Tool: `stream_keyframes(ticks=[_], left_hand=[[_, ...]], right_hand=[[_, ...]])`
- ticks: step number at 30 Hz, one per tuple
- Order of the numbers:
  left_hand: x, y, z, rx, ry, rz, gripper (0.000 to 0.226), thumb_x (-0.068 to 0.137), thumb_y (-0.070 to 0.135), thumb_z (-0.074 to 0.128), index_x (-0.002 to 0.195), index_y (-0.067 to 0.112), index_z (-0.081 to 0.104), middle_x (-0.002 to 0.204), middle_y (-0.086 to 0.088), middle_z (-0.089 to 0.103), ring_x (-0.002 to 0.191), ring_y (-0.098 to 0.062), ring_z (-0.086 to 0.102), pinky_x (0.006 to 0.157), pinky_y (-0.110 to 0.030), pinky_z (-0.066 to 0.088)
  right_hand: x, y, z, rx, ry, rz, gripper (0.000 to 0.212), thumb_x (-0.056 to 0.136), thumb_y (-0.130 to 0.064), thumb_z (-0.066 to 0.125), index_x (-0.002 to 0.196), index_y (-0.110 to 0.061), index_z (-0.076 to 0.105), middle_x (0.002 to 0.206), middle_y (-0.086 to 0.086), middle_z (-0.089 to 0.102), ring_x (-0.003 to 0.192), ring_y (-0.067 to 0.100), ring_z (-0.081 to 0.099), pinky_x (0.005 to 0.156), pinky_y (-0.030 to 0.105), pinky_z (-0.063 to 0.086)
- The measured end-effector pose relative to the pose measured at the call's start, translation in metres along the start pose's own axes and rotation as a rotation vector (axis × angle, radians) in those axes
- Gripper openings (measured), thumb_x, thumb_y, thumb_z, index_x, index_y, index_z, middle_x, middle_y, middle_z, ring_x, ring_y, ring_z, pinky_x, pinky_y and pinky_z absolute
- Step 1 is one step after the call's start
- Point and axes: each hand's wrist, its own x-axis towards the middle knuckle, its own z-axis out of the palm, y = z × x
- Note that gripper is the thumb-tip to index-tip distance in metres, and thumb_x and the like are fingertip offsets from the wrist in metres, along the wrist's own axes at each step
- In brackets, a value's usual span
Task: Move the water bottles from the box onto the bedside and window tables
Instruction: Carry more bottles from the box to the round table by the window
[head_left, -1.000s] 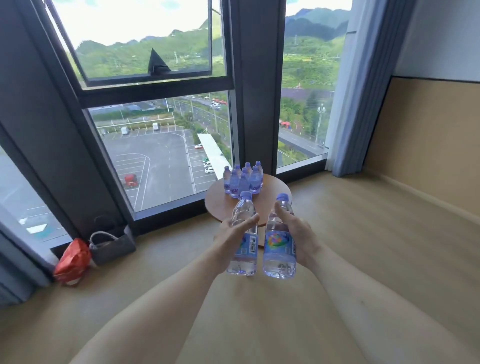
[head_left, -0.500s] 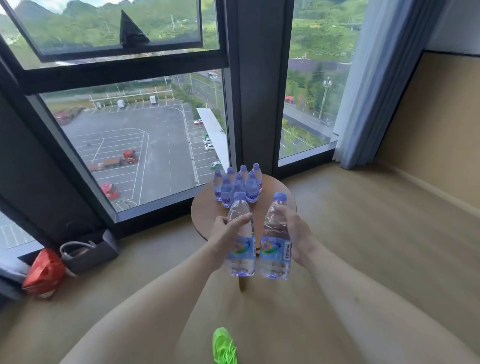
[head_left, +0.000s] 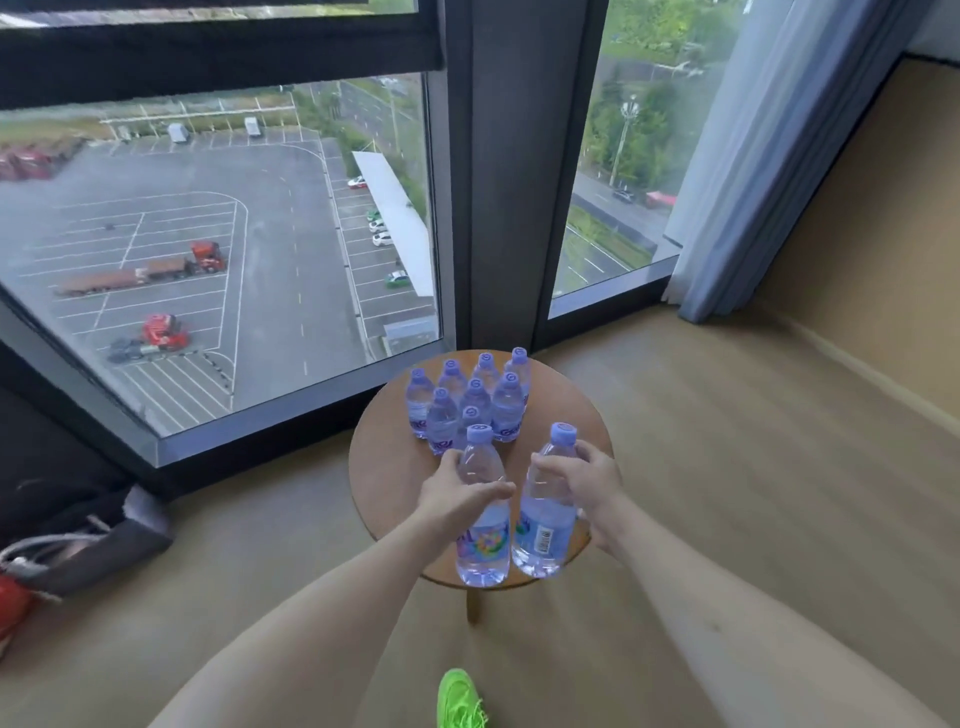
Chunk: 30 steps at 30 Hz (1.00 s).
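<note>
My left hand (head_left: 454, 493) grips a clear water bottle (head_left: 483, 540) with a blue cap around its upper body. My right hand (head_left: 587, 480) grips a second water bottle (head_left: 543, 530) the same way. Both bottles hang upright over the near edge of the round wooden window table (head_left: 384, 483). Several more water bottles (head_left: 470, 400) stand in a tight cluster at the table's far side, just beyond the two I hold. The box is out of view.
A large window (head_left: 234, 249) with a dark frame rises right behind the table. A grey curtain (head_left: 769, 171) hangs at the right by a tan wall. A grey bag (head_left: 88, 545) and something red (head_left: 10, 603) lie on the floor at left. A green shoe (head_left: 460, 699) shows below.
I have walked closer to the window table and the view tilted down. Both held bottles now hang over the table's near edge instead of in front of it.
</note>
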Motion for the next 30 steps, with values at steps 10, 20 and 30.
stream_keyframes(ticks=[10, 20, 30], left_hand=[[0.084, -0.013, -0.017, 0.115, 0.053, -0.104, 0.066, 0.043, 0.055, 0.086, 0.099, 0.043, 0.054, 0.101, 0.014, 0.067, 0.092, -0.007, 0.066, 0.086, -0.034, 0.059], [0.134, -0.021, 0.011, 0.152, 0.175, -0.217, 0.067, 0.045, 0.06, 0.086, 0.094, 0.031, 0.051, 0.092, 0.013, 0.067, 0.088, -0.007, 0.065, 0.081, -0.034, 0.058], [0.164, -0.043, 0.053, 0.177, 0.252, -0.313, 0.07, 0.05, 0.055, 0.091, 0.089, 0.027, 0.039, 0.09, 0.007, 0.067, 0.09, -0.024, 0.065, 0.078, -0.037, 0.054]], right_hand=[[0.099, 0.015, 0.033, -0.189, 0.07, 0.113, 0.026, 0.077, -0.017, 0.086, 0.086, -0.016, 0.061, 0.084, 0.003, 0.066, 0.074, 0.019, 0.06, 0.067, 0.029, 0.05], [0.197, 0.021, 0.03, -0.371, 0.096, 0.162, 0.032, 0.075, -0.033, 0.088, 0.092, -0.018, 0.064, 0.093, 0.001, 0.071, 0.079, 0.019, 0.065, 0.072, 0.034, 0.055], [0.25, 0.028, 0.043, -0.542, 0.001, 0.123, 0.034, 0.073, -0.026, 0.09, 0.097, -0.029, 0.065, 0.091, -0.008, 0.069, 0.092, 0.017, 0.066, 0.077, 0.026, 0.048]])
